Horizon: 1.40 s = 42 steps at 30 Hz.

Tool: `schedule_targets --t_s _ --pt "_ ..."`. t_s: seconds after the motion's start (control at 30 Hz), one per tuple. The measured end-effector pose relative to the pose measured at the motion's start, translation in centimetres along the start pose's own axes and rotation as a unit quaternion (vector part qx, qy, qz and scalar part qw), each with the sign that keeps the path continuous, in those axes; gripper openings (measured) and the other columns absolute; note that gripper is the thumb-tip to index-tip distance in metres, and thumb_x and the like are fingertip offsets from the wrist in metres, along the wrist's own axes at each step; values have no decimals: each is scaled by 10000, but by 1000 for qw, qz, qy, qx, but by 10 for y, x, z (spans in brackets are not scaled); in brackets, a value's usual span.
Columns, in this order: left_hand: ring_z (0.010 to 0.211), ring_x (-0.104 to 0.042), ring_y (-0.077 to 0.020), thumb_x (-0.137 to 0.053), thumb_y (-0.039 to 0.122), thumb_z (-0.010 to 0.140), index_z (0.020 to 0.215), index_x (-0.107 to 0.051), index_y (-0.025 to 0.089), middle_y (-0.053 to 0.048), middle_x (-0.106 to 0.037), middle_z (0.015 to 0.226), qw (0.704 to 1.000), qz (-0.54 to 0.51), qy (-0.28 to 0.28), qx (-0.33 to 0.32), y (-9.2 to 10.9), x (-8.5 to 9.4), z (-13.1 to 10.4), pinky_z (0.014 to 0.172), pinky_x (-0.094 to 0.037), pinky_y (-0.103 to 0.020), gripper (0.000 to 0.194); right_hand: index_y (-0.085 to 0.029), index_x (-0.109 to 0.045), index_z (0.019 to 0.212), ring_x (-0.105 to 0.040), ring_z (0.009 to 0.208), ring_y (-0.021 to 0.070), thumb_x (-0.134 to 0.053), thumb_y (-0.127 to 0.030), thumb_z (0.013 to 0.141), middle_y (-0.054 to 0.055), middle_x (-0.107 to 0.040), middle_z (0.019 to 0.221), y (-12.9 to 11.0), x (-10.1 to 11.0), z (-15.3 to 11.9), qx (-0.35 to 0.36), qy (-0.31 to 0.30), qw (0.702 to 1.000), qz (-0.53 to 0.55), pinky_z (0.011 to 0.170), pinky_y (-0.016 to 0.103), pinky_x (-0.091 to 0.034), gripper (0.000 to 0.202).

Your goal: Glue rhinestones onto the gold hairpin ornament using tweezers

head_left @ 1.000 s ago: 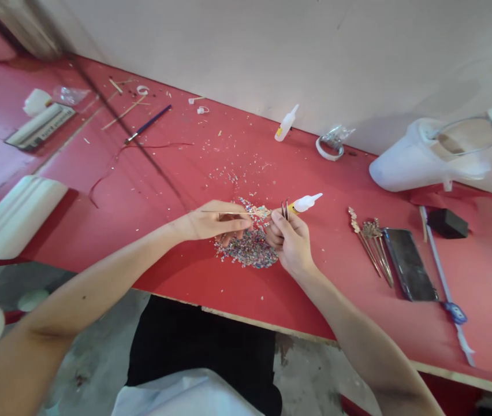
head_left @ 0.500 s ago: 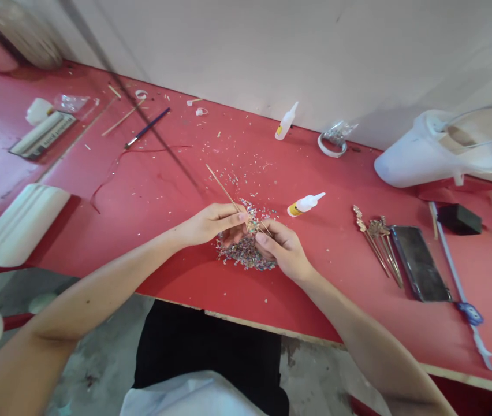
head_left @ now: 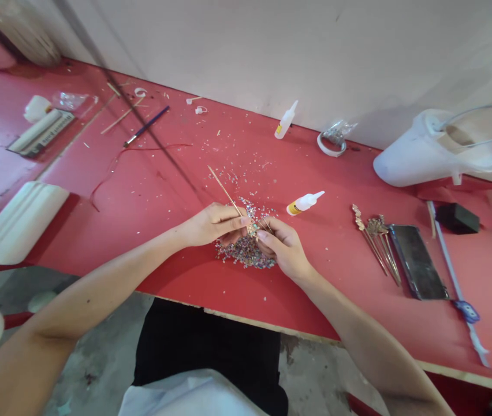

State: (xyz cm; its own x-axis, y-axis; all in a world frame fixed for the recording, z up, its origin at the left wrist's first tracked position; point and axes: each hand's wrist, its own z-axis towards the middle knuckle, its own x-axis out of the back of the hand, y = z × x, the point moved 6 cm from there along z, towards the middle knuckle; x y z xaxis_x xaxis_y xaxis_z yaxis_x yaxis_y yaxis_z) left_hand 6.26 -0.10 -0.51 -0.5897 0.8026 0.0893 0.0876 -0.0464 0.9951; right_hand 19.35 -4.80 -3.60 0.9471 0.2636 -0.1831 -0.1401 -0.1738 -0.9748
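My left hand (head_left: 216, 224) is closed around a gold hairpin (head_left: 223, 188), whose long pin points up and to the left. The hairpin's ornate head sits between my two hands, with small shiny chips on it. In my right hand (head_left: 284, 245) a thin stick (head_left: 265, 223) is pinched, its tip close to the ornament. Fingers hide part of both. Under my hands lies a pile of small multicoloured chips (head_left: 248, 255) on the red table (head_left: 211, 277). A white glue bottle (head_left: 304, 203) with a yellow label lies just beyond my right hand.
Right of my hands lie several gold hairpins (head_left: 378, 237), a phone (head_left: 418, 263) and a black block (head_left: 458, 218). Another glue bottle (head_left: 286, 120), a tape roll (head_left: 331, 144) and a white jug (head_left: 414, 151) stand near the wall. A paintbrush (head_left: 147, 127) and white lamp (head_left: 18, 222) are at left.
The hairpin's pin has tilted slightly and its tip has shifted a little to the right. Both hands keep nearly the same place and grip.
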Motion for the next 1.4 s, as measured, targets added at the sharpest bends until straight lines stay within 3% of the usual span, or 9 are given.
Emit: schedule_targets --t_s 0.47,0.7,0.83,1.0,1.23,1.4 --pt "465 -510 -68 -446 422 962 758 -568 144 16 -547 556 998 55 7 -9 2 0 -1 469 -417 -181 366 -203 -496 745 -219 405 44 -612 -429 859 -103 -296 512 -2 3 1 12 18 998 -51 390 198 -184 279" --pt "479 -550 -73 -499 473 934 762 -586 136 2 -577 577 999 -40 7 -1 -2 4 -2 464 -457 -178 388 -204 -554 828 -181 397 46 -590 -459 873 -113 -237 500 -7 2 1 20 -6 999 36 387 202 -145 262" --pt "455 -534 -68 -549 504 900 739 -592 133 3 -578 551 997 -79 13 7 -1 6 -1 445 -448 -178 407 -202 -590 878 -163 394 43 -589 -391 882 -114 -236 503 -9 10 3 42 23 997 55 389 203 -131 189" --pt "447 -537 -70 -581 508 879 723 -602 135 -1 -586 541 995 -92 42 -1 1 14 -1 445 -448 -189 405 -196 -599 827 -209 393 45 -611 -324 862 -109 -280 488 -15 23 3 106 68 992 25 396 209 -169 133" --pt "448 -548 -75 -609 495 864 683 -594 143 -3 -585 538 990 -93 98 -35 0 31 1 444 -455 -198 396 -202 -547 761 -264 415 54 -589 -369 867 -98 -332 494 -19 37 4 145 123 980 -67 421 219 -229 202" --pt "428 -528 -60 -562 514 892 748 -576 139 6 -578 550 995 -62 76 -25 1 22 3 438 -454 -181 402 -194 -574 728 -328 479 66 -650 -401 827 -63 -437 542 -25 31 3 144 132 965 -172 452 220 -264 242"
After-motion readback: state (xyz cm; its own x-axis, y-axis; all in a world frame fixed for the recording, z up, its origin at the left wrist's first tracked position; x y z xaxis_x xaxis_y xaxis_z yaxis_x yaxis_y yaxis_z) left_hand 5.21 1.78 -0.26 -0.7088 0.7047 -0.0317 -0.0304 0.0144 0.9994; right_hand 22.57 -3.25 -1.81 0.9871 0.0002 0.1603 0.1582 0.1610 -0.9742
